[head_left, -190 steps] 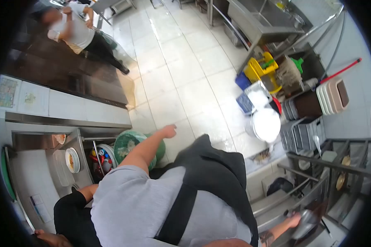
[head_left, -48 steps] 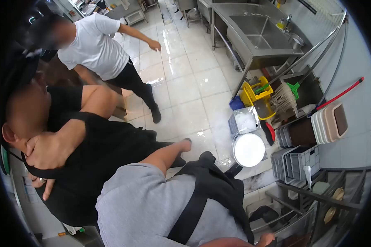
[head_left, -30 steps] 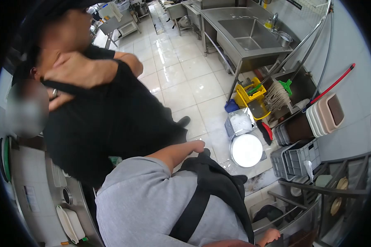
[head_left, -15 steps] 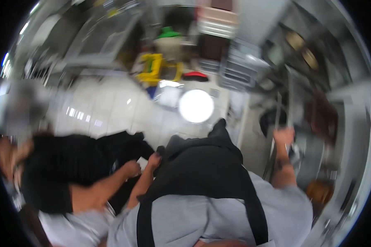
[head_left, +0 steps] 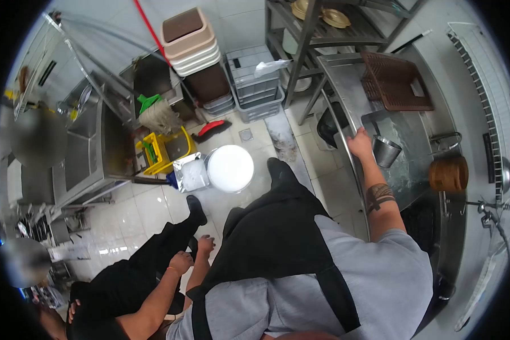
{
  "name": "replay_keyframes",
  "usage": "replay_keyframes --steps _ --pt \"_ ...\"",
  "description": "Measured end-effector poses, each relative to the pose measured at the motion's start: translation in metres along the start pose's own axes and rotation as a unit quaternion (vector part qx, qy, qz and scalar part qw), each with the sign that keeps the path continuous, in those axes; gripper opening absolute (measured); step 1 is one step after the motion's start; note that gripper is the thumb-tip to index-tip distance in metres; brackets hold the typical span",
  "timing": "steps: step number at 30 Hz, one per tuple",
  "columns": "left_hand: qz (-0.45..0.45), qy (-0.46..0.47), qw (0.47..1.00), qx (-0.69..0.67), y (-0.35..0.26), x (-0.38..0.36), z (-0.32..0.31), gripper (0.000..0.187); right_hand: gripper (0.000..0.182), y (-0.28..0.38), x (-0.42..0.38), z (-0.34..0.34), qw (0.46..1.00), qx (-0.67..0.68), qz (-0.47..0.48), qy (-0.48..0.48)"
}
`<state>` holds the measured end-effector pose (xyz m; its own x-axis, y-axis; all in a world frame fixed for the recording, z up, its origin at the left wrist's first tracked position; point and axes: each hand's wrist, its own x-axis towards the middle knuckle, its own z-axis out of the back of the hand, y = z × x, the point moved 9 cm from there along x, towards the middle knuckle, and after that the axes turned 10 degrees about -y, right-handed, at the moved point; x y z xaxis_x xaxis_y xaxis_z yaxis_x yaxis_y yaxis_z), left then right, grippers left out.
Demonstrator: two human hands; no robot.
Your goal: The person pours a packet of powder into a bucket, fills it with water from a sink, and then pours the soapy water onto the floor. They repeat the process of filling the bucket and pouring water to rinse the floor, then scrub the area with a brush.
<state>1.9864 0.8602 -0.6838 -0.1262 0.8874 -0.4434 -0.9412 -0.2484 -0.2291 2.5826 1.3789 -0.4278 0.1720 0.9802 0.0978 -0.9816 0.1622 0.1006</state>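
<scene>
My right hand (head_left: 360, 143) is closed round the raised front edge of a steel sink counter (head_left: 345, 79). Just beyond its fingers a metal cup (head_left: 386, 152) lies tilted on the wet steel surface. Down at my left side, beside the black apron (head_left: 275, 235), my left hand (head_left: 205, 245) hangs with loosely curled fingers and nothing visible in it. Close to it is a co-worker's hand (head_left: 181, 262), apart from mine.
A white round bucket (head_left: 230, 168) and a foil-covered tray (head_left: 191, 174) stand on the floor ahead. Behind them are a yellow mop bucket (head_left: 153, 153), a red-and-black brush (head_left: 211, 130) and grey crates (head_left: 259, 105). A brown rack (head_left: 399, 82) rests on the counter. The co-worker's shoe (head_left: 195, 211) is left.
My view has turned right and sharpened, bringing the counter nearer the middle. My right hand stays on the steel edge. The co-worker's leg now shows stretched forward on the left.
</scene>
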Motion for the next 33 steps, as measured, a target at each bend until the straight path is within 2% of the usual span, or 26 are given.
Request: replay_keyframes --steps 1,2,3,5,6,7,9,10,11,12,13,15,16,17,18,19,21,22,23,25,27,29,31,33 --pt "0.207 0.044 0.951 -0.227 0.012 0.017 0.008 0.031 0.07 0.005 0.008 0.008 0.999 0.023 -0.019 0.039" --pt "0.414 -0.003 0.811 -0.413 0.021 0.025 0.02 0.038 0.06 0.004 0.012 0.013 0.995 0.047 -0.04 0.079" --pt "0.407 -0.001 0.818 -0.408 0.023 0.05 0.025 0.038 0.06 -0.003 0.02 0.016 0.995 0.049 -0.051 0.076" --pt "0.257 -0.036 0.876 -0.407 0.008 0.126 0.054 0.037 0.044 -0.002 0.04 0.013 0.992 0.042 0.018 0.115" --pt "0.213 -0.044 0.906 -0.364 -0.021 0.153 0.09 0.04 0.038 0.0 0.053 0.008 0.989 -0.002 0.09 0.12" --pt "0.224 -0.016 0.898 -0.378 -0.043 0.183 0.104 0.043 0.038 -0.006 0.07 0.017 0.99 0.0 0.079 0.116" --pt "0.088 -0.036 0.949 -0.3 -0.107 0.257 0.145 0.045 0.031 0.011 0.092 0.049 0.935 0.227 0.046 0.268" --pt "0.012 -0.012 0.958 -0.287 -0.164 0.288 0.175 0.048 0.031 0.012 0.113 0.07 0.937 0.228 0.036 0.262" --pt "-0.063 0.012 0.96 -0.274 -0.235 0.314 0.219 0.051 0.028 0.021 0.142 0.098 0.897 0.376 0.014 0.232" --pt "-0.119 0.024 0.957 -0.263 -0.298 0.343 0.249 0.054 0.025 0.022 0.174 0.123 0.835 0.515 -0.007 0.196" --pt "-0.173 0.036 0.952 -0.249 -0.358 0.369 0.274 0.057 0.024 0.013 0.212 0.136 0.814 0.56 -0.023 0.154" --pt "-0.299 -0.025 0.926 -0.228 -0.482 0.404 0.343 0.062 0.028 -0.005 0.29 0.155 0.755 0.647 -0.039 0.096" --pt "-0.369 -0.097 0.9 -0.212 -0.536 0.415 0.376 0.062 0.031 -0.026 0.332 0.153 0.733 0.675 -0.068 0.049" --pt "-0.429 -0.144 0.866 -0.211 -0.582 0.429 0.398 0.055 0.033 -0.043 0.37 0.155 0.714 0.695 -0.082 0.015" --pt "-0.483 -0.19 0.828 -0.211 -0.62 0.439 0.413 0.047 0.033 -0.065 0.411 0.147 0.655 0.749 -0.094 0.002" --pt "-0.482 -0.187 0.829 -0.212 -0.647 0.458 0.415 0.047 0.035 -0.086 0.445 0.139 0.63 0.767 -0.117 -0.022" --pt "-0.518 -0.179 0.804 -0.231 -0.69 0.482 0.415 0.018 0.038 -0.124 0.502 0.124 0.613 0.762 -0.191 -0.083" --pt "-0.517 -0.173 0.807 -0.228 -0.705 0.492 0.411 0.018 0.04 -0.145 0.531 0.115 0.619 0.754 -0.195 -0.104" --pt "-0.499 -0.2 0.817 -0.209 -0.718 0.504 0.409 0.008 0.043 -0.163 0.557 0.106 0.625 0.745 -0.2 -0.124" --pt "-0.476 -0.217 0.832 -0.187 -0.73 0.524 0.402 0.006 0.062 -0.194 0.595 0.098 0.668 0.686 -0.225 -0.18" --pt "-0.482 -0.207 0.845 -0.103 -0.741 0.539 0.388 0.009 0.064 -0.232 0.636 0.086 0.728 0.615 -0.244 -0.178" --pt "-0.464 -0.215 0.851 -0.118 -0.743 0.545 0.39 0.007 0.075 -0.275 0.672 0.093 0.794 0.464 -0.296 -0.257" --pt "-0.469 -0.218 0.843 -0.148 -0.742 0.549 0.392 0.007 0.075 -0.279 0.68 0.131 0.8 0.402 -0.245 -0.372" --pt "-0.463 -0.203 0.852 -0.136 -0.742 0.556 0.387 0.006 0.066 -0.29 0.699 0.139 0.773 0.442 -0.241 -0.385"
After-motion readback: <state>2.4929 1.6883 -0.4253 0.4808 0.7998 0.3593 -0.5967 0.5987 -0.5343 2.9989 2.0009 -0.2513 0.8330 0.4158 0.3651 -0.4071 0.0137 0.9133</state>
